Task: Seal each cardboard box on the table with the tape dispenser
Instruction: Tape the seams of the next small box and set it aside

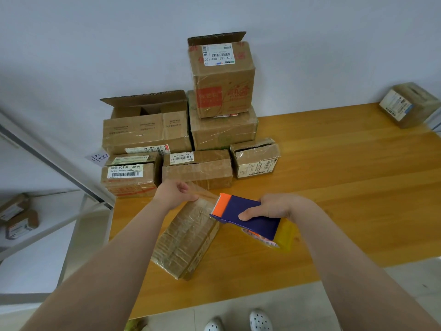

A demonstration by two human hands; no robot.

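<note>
Right grip (281, 207) clasps the tape dispenser (250, 216) at the cardboard box (188, 237) corner; left grip (175, 193) apparently pinches tape (206, 197).

Your bare forearms stretch forward, converging. Your left hand (177, 193) pinches the end of a strip of tape (206, 197) between thumb and fingers; your right hand (279, 206) grips the tape dispenser (250, 217), thumb pressed on its side.

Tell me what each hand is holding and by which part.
The right hand grips the tape dispenser around its blue body; the left hand pinches the free end of the tape.
</note>
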